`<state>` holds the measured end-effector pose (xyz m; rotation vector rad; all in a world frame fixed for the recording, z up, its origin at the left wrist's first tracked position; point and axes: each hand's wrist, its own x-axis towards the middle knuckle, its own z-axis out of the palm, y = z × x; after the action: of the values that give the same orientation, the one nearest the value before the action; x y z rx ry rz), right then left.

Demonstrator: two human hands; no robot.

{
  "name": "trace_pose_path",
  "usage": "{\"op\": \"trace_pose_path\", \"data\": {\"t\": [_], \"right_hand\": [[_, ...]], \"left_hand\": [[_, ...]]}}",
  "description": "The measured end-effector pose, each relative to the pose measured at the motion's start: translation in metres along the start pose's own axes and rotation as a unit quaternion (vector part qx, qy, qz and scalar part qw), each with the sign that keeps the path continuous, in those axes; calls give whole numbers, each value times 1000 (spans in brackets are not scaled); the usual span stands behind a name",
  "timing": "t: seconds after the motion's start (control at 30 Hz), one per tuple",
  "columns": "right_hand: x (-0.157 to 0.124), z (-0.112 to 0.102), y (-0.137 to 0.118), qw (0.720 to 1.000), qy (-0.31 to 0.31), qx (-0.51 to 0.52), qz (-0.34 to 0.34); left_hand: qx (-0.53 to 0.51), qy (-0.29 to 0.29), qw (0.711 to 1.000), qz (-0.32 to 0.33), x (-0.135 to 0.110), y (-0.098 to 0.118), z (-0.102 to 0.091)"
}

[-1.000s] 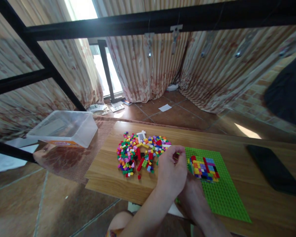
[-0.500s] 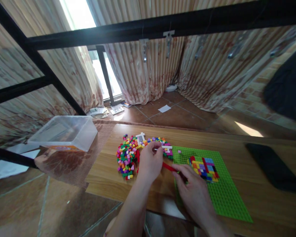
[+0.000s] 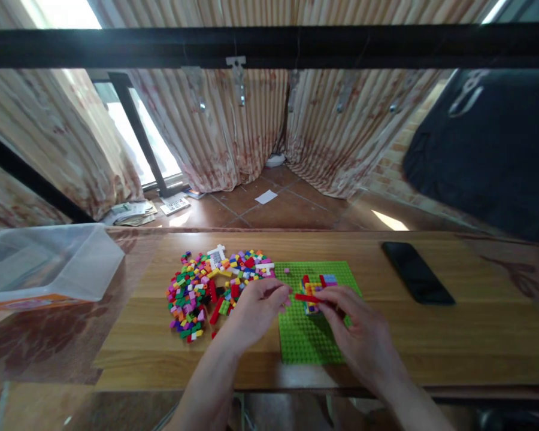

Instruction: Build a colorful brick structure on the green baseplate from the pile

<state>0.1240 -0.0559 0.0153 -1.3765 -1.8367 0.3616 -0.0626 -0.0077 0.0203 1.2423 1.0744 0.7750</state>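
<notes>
Between the thumb and fingers of my right hand [image 3: 362,326] is a long red brick [image 3: 306,297], held level above the green baseplate [image 3: 300,344]. My left hand [image 3: 258,308] is closed in a pinch just left of the red brick's free end, slightly apart from it; whatever its fingertips hold is too small to make out. A block of multicoloured bricks [image 3: 313,287] stands on the baseplate, partly covered by my right hand and the red brick. Near the plate's far left corner sits a small pink brick [image 3: 287,270]. Loose bricks [image 3: 186,293] lie heaped left of the plate.
The wooden table [image 3: 476,335] carries a black phone [image 3: 417,272] on the right. A clear plastic bin [image 3: 94,263] stands beyond the table's left end. A dark metal bar [image 3: 269,48] crosses the upper view in front of striped curtains [image 3: 233,131].
My view has turned to the right and levelled. The red brick has left the space between both hands' grips and is now in my right hand, over the baseplate; my left hand has separated from it.
</notes>
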Motion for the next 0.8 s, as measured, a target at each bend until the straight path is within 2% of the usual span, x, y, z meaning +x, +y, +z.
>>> {"op": "trace_pose_path", "data": {"t": [0.1,0.2,0.47,0.8], "right_hand": [[-4,-18,13,999,-6,-7,43],[-7,-27,20,998,-9,-12,66],[-5,-26,21,997,-50,15,63],[-9,-19,23,998,-36,-15,50]], "left_hand": [[33,-26,999,0,1,-6,7],[57,-42,997,-2,2,-14,14],[85,-42,996,-4,7,-17,19],[108,-53,993,-7,5,-13,21]]}}
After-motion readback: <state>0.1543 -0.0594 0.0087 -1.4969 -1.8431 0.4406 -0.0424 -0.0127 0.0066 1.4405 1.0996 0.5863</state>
